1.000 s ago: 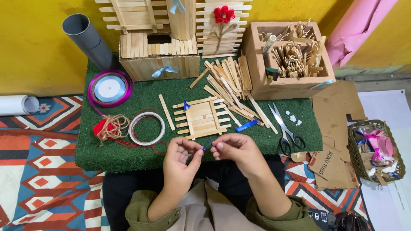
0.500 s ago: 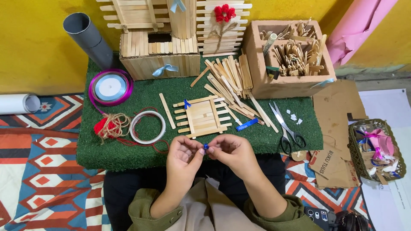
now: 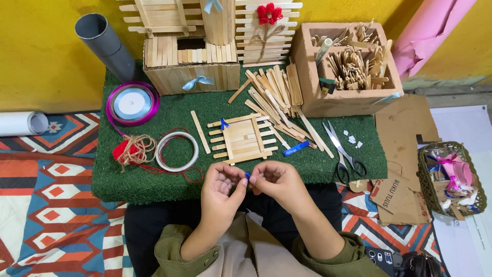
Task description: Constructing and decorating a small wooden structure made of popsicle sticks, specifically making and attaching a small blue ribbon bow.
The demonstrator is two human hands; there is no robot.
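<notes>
My left hand (image 3: 220,192) and my right hand (image 3: 279,182) meet at the near edge of the green turf mat (image 3: 154,184). Between their fingertips they pinch a tiny blue ribbon piece (image 3: 248,176). Just beyond the hands lies a small flat panel of wooden craft sticks (image 3: 241,138) with a blue bow on its top left corner. A strip of blue ribbon (image 3: 296,149) lies to the right of the panel.
Loose craft sticks (image 3: 274,97), scissors (image 3: 344,154), a purple ribbon spool (image 3: 132,103), a tape ring (image 3: 177,150), red and jute twine (image 3: 130,150), a stick house (image 3: 192,59), a cardboard box of sticks (image 3: 351,66), a grey tube (image 3: 105,43), a basket (image 3: 451,179).
My hands have drawn closer together and now work the blue ribbon piece between the fingertips; nothing on the mat has moved.
</notes>
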